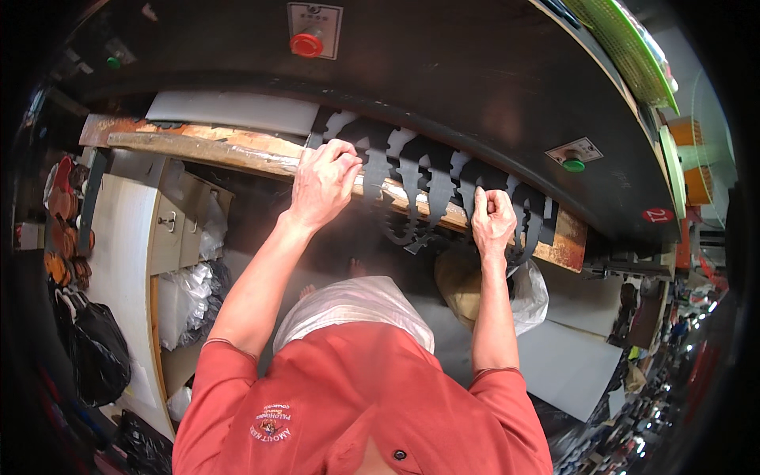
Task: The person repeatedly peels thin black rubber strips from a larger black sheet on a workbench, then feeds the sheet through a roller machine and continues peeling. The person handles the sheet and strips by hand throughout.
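Note:
A dark grey sheet (pixel 439 186), punched through with rows of jagged-edged holes, lies over the front of a worn wooden board (pixel 214 150). Its narrow strips droop in loops below the board's edge. My left hand (pixel 324 180) is closed at the sheet's left part, fingertips pinched on it above the board edge. Toward the sheet's right side, my right hand (pixel 492 223) pinches a strip between thumb and fingers. The sheet's far part is hidden under the overhanging black machine body.
The black machine front (pixel 443 87) overhangs the board, with a red button (pixel 306 43) and a green button (pixel 574 165). A pale slab (pixel 237 111) lies on the board's left. Below stand a cabinet (pixel 127 237) and a white sack (pixel 529 297). A black bag (pixel 99 348) hangs left.

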Demonstrator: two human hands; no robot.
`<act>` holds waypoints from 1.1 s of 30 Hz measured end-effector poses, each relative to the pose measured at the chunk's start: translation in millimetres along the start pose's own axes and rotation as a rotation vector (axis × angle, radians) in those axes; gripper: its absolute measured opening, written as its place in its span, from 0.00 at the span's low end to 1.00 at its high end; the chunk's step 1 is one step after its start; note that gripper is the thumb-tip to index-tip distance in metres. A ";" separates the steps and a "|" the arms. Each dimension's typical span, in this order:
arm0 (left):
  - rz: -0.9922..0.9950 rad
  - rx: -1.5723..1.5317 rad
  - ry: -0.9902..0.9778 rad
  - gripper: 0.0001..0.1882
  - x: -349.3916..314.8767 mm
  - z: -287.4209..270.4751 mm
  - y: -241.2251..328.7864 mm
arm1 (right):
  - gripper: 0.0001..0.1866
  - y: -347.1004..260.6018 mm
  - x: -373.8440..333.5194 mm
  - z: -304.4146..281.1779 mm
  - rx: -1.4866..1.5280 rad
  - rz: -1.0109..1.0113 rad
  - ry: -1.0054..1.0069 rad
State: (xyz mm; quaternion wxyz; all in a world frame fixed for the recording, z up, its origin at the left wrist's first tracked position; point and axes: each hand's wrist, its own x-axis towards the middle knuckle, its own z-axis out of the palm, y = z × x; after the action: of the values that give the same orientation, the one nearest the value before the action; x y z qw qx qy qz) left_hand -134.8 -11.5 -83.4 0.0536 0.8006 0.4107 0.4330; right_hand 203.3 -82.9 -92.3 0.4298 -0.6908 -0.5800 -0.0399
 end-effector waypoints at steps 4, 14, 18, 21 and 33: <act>-0.015 -0.022 -0.004 0.04 0.6 -1.8 2.4 | 0.12 -11.5 8.0 -17.9 0.082 0.267 -0.174; -0.171 -0.114 -0.245 0.05 6.8 -23.7 17.6 | 0.16 -93.1 66.4 30.0 0.332 0.273 -0.254; -0.236 -0.323 -0.550 0.09 27.3 -62.9 8.5 | 0.42 -131.1 95.5 98.7 0.189 0.069 -0.396; -0.463 -0.475 -0.379 0.09 56.9 -69.9 -9.7 | 0.53 -150.2 105.7 131.8 0.016 0.043 -0.464; -0.151 -0.029 -0.352 0.32 109.9 23.7 -59.3 | 0.51 -129.3 147.9 115.5 0.529 0.397 -0.456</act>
State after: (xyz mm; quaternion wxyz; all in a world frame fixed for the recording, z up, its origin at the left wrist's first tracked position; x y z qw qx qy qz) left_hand -122.0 111.2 -52.9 0.1685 0.8301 0.4476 0.2867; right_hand 92.0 99.0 -12.0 0.4524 -0.6460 -0.5059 0.3493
